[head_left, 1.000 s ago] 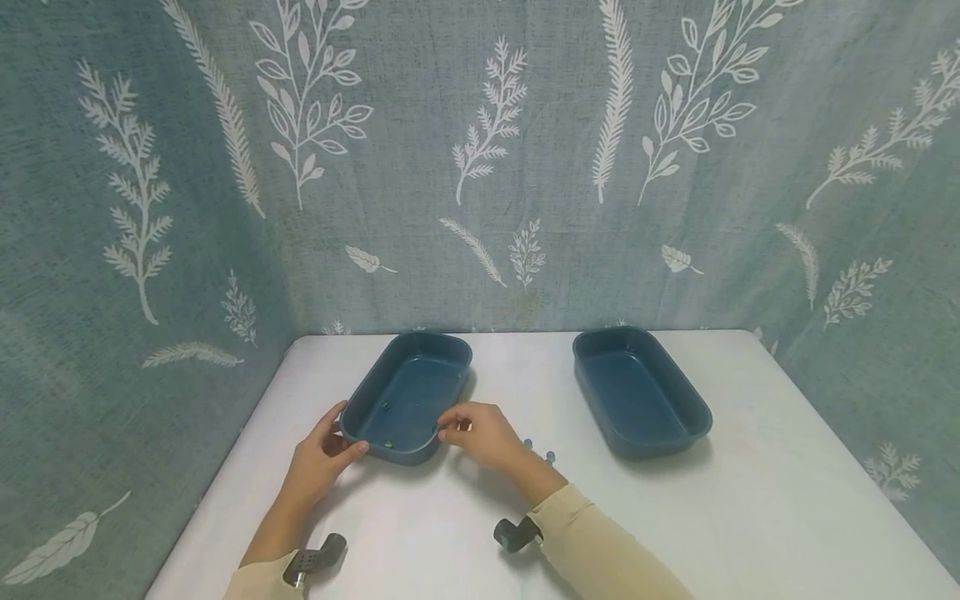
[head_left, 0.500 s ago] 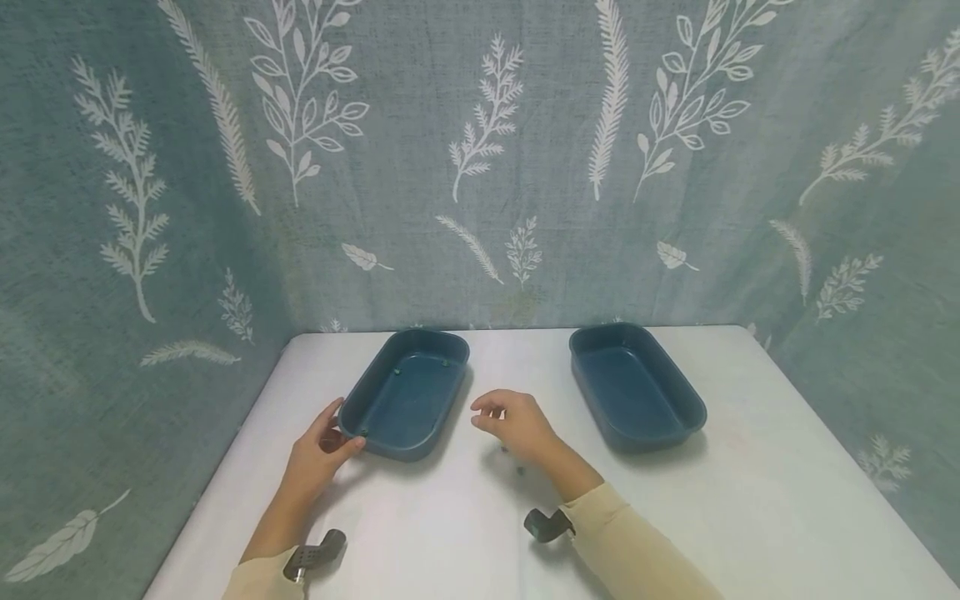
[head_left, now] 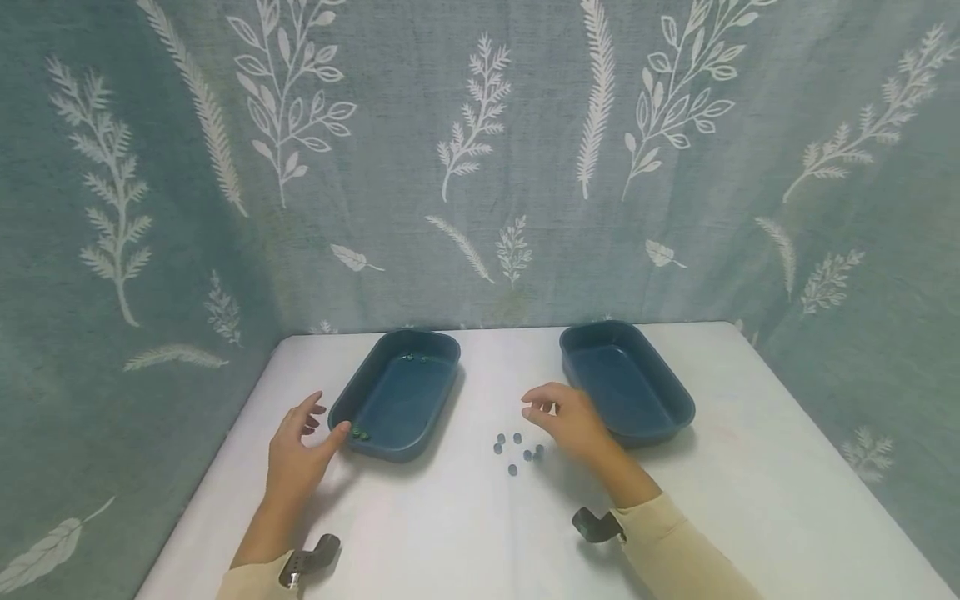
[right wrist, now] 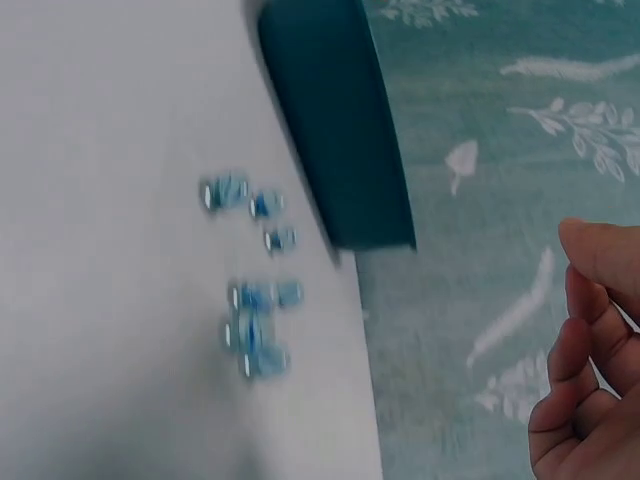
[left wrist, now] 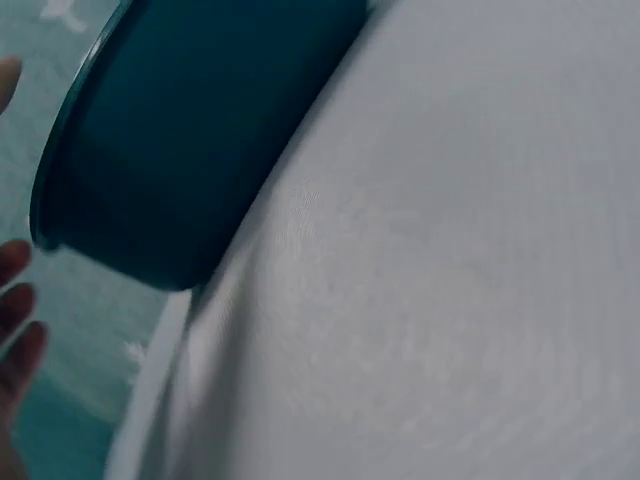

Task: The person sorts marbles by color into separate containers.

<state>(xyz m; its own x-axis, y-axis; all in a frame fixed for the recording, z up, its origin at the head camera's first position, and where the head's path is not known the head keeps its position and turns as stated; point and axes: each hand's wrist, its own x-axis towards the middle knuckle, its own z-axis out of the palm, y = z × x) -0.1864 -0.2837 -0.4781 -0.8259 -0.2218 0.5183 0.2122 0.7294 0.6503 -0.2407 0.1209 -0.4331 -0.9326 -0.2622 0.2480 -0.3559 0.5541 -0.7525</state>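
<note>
My left hand is spread at the near left corner of a blue tray, its thumb by the rim. In the left wrist view its fingers are apart from the tray wall. Small green pieces, probably glass marbles, lie in this tray at the near left corner and the far end. My right hand hovers beside a second blue tray, fingers loosely bent, nothing visible between them. Several small blue glass marbles lie on the white table between the trays, left of this hand.
The white table ends at the back against a grey-green curtain with white leaf prints. The curtain also runs along both sides. A dark camera mount sits at the right wrist, another mount at the left.
My right hand has moved right, away from the left tray, uncovering the blue marbles. My left hand has loosened from the tray's corner. Green pieces in that tray have shifted to its two ends.
</note>
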